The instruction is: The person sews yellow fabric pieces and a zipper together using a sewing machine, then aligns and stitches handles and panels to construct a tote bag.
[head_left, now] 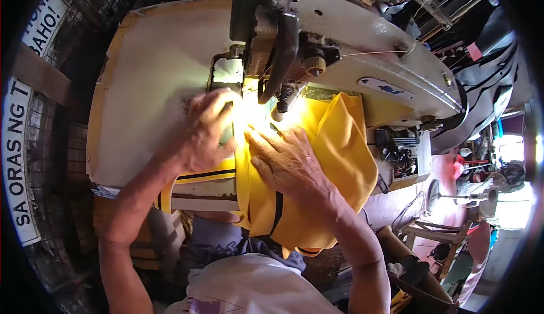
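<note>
Yellow fabric (340,155) lies under the head of a sewing machine (362,48) and drapes over the table's front edge toward my lap. My right hand (286,158) rests flat on it, fingers stretched toward the brightly lit needle area. Left of the needle, my left hand (208,130) is curved, its thumb apart from the bent fingers and close to a narrow yellow strip (242,184). Another yellow band with a black stripe (204,175) passes below my left wrist. Glare hides the needle and the fabric right under it.
A pale worktable (153,87) with taped edges extends left of the machine. Lettered signs (21,161) hang on wire mesh at far left. At right stand a fan (433,195) and a wooden stand (425,229); dark sheets (481,87) hang behind the machine.
</note>
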Demonstrator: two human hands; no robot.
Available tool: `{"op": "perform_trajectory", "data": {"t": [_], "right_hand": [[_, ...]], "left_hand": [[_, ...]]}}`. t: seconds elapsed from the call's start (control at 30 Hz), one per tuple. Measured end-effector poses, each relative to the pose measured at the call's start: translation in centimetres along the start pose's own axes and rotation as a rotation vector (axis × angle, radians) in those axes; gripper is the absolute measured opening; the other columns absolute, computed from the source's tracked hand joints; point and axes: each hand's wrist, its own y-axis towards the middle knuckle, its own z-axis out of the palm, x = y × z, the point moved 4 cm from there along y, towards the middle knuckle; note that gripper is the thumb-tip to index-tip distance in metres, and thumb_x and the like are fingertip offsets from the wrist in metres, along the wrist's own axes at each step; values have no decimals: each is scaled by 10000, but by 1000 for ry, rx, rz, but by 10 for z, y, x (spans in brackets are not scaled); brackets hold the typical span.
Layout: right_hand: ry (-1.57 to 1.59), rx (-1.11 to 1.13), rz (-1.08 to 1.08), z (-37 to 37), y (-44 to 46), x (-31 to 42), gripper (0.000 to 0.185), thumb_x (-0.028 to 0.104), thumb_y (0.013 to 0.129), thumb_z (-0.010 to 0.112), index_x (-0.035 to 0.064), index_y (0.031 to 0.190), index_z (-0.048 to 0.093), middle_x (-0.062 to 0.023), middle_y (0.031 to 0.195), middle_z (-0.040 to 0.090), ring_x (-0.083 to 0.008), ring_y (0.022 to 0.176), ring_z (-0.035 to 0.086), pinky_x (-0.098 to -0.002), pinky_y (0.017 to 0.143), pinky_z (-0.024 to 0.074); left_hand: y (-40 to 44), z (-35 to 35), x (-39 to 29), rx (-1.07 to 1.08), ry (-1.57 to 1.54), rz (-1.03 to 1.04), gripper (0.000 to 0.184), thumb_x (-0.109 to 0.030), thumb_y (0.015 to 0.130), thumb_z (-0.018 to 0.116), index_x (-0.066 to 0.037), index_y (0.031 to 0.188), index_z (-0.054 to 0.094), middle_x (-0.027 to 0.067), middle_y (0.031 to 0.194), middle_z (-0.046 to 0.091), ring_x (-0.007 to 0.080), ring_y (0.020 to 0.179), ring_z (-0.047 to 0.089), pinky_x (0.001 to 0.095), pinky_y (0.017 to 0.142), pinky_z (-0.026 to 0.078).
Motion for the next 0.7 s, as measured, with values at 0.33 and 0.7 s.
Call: {"op": "perform_trajectory", "data": {"t": [0.33, 0.7], "right_hand": [[35, 17, 41, -3, 0, 4, 487, 189, 914, 661, 88, 1379, 561, -104, 1399, 563, -300, 1322, 476, -462, 1085, 358], [60, -7, 53, -5, 4, 3, 472, 201, 892, 680, 82, 1341, 596, -101, 1367, 588, -298, 1278, 503, -456, 1056, 379]], "left_hand": [[34, -1, 18, 181, -179, -93, 709, -160, 977, 603, -22, 1575, 249, 282, 1487, 464, 423, 1376, 475, 477, 1204, 349], [-5, 19, -5, -4, 340, 191, 403, -235, 956, 620, 26, 1262, 636, 218, 1385, 572, 360, 1357, 496, 516, 1180, 359]]}}
